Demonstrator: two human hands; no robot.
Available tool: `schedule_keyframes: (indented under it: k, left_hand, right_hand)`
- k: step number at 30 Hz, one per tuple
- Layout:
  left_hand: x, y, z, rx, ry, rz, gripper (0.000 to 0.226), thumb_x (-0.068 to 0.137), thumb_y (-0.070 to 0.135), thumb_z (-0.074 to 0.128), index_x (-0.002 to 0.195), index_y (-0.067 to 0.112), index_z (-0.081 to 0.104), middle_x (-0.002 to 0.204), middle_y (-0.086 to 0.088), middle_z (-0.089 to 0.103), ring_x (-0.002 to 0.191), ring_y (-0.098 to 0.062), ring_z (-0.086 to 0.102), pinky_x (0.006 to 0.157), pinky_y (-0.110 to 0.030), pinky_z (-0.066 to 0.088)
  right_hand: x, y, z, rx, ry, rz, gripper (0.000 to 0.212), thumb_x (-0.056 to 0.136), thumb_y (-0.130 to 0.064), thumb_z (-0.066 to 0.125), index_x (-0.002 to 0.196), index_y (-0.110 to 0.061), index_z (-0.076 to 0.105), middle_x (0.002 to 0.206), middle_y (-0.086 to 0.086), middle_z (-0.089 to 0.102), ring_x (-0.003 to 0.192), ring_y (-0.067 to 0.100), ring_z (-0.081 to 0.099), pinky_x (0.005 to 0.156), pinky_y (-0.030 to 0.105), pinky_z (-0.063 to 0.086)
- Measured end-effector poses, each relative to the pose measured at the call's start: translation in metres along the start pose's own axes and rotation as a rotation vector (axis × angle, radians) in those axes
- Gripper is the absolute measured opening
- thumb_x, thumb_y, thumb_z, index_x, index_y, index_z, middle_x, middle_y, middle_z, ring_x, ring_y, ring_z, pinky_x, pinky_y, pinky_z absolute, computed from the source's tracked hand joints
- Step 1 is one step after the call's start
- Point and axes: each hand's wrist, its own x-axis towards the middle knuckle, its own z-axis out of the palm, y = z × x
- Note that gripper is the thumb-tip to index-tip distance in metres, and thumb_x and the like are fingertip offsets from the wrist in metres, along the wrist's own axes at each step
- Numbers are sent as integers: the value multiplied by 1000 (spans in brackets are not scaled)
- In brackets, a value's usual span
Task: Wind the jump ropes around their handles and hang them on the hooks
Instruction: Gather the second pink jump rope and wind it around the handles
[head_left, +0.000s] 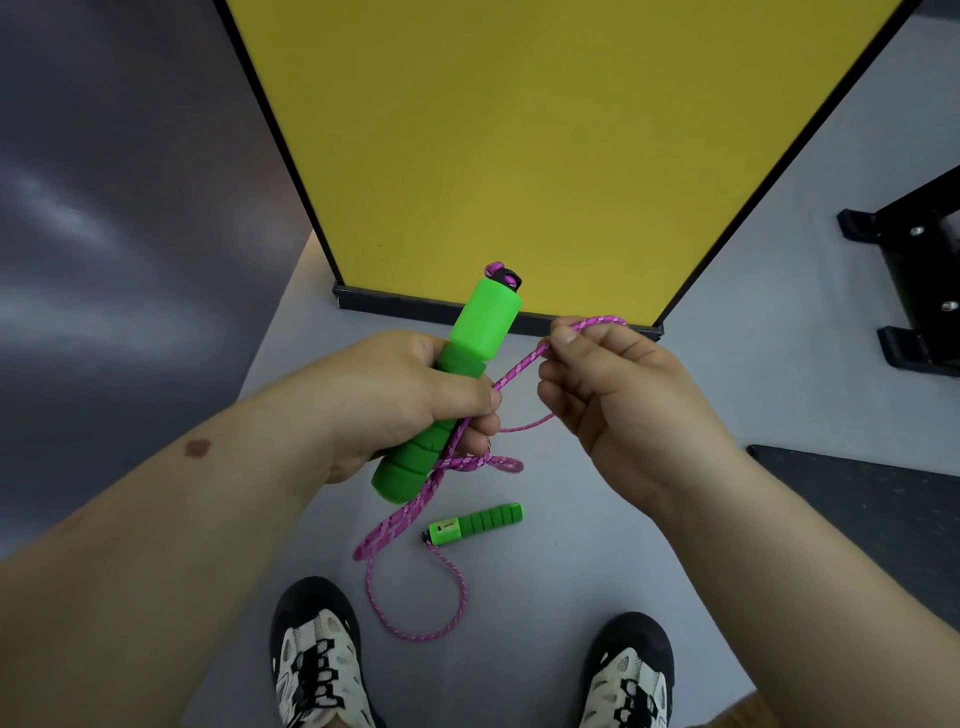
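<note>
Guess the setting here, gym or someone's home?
Probably a gym or fitness room: a green-handled jump rope in the hands, a black metal equipment base bolted together at right, a dark rubber-looking mat on grey floor.

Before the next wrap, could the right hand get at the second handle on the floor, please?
Probably not yet: the right hand pinches the pink rope, and the second handle lies well below.

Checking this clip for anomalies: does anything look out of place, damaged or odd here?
Nothing looks damaged. The second green handle lies loose on the floor with pink rope trailing to it, while the left hand grips the other handle and the right hand pinches the rope.
</note>
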Motion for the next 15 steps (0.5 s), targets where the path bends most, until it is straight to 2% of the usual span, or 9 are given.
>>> schedule_keyframes:
  k: [4,7,11,15]
  left_hand:
    - [0,0,0,10,2,1,11,92,10,71,101,4,68,82,-9,77,71,-18,72,62,-24,57]
    - [0,-1,-1,14,-2,-1,12,91,10,71,102,5,68,83,-9,77,73,-18,73,66,-27,59]
    - [0,0,1,6,4,8,10,92,8,69,100,2,68,81,-10,76,69,-17,71,61,-24,58]
    - [-1,0,1,21,0,9,9,92,9,70,99,3,69,82,-10,76,69,-18,71,61,-24,57]
  right_hand:
    - [1,-1,-1,12,22,-11,6,94,-14,67,91,-11,71,77,6,65,67,13,62,68,25,56]
    - [0,2,1,-5,-28,28,5,93,-15,68,93,-12,70,79,4,66,68,12,62,68,25,56]
    - [-6,8,4,-91,-149,92,4,93,-12,67,94,-10,70,77,6,66,67,12,63,66,24,56]
    - [-7,8,6,-134,-146,74,7,93,-10,66,91,-12,72,75,5,67,67,12,63,65,24,55]
